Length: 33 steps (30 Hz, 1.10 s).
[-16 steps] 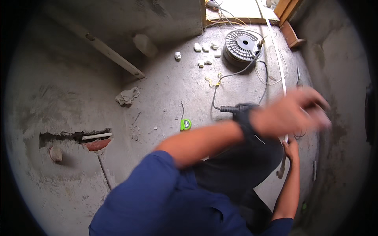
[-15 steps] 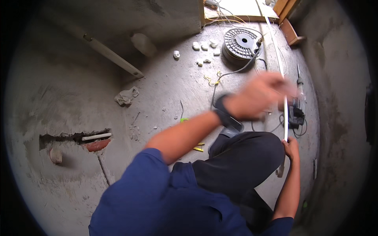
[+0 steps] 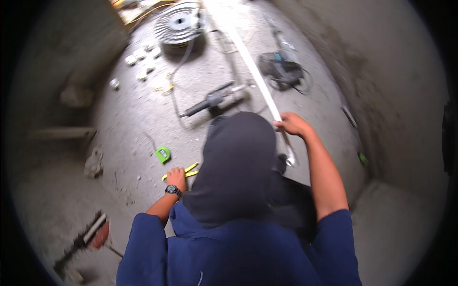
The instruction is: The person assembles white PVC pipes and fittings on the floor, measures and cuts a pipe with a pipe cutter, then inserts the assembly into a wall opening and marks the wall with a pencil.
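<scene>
In my right hand [image 3: 293,125] is a long white plastic pipe [image 3: 252,66], gripped near its lower end with the fingers closed around it. The pipe slants away up the floor, past my bent knee. At my left side, my left hand [image 3: 176,180], below a dark wristwatch [image 3: 172,190], reaches down to the floor. Its fingers close over a yellow-handled, pliers-like tool [image 3: 192,170]; the hand hides the tool's middle. A bright green tape measure [image 3: 162,154] lies just beyond that hand.
Ahead lie a corded power tool [image 3: 212,101], another power tool [image 3: 281,69], a cable reel [image 3: 179,23] and several white pipe fittings [image 3: 143,62]. A crumpled pale bag [image 3: 94,163] rests at the left wall. Rough walls stand on both sides; the left one has a broken-out slot.
My left hand has come away from near the pipe and down to the yellow-handled tool on the floor. My right hand keeps hold of the pipe. The view has turned to the right.
</scene>
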Tool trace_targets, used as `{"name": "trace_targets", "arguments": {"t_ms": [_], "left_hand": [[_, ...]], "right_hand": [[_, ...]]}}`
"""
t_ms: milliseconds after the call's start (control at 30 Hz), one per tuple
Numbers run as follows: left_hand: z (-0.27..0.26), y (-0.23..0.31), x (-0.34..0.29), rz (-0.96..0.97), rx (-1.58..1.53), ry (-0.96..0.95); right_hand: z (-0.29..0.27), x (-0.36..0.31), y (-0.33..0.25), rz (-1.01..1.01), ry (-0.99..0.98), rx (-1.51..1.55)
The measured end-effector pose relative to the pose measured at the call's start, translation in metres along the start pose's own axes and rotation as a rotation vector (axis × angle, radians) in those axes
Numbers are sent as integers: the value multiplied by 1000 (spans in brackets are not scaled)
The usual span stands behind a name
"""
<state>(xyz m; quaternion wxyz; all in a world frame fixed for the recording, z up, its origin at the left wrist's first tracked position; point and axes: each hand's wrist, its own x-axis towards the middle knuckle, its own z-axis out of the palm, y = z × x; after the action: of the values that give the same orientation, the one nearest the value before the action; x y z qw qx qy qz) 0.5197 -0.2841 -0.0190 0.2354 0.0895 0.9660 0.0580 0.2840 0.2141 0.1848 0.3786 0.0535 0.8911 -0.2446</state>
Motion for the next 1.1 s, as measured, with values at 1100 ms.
{"name": "trace_targets", "arguments": {"t_ms": [1100], "left_hand": [[-489,308,143,602,-1500,-146]], "right_hand": [[-36,-71,46,125,-47,873]]}}
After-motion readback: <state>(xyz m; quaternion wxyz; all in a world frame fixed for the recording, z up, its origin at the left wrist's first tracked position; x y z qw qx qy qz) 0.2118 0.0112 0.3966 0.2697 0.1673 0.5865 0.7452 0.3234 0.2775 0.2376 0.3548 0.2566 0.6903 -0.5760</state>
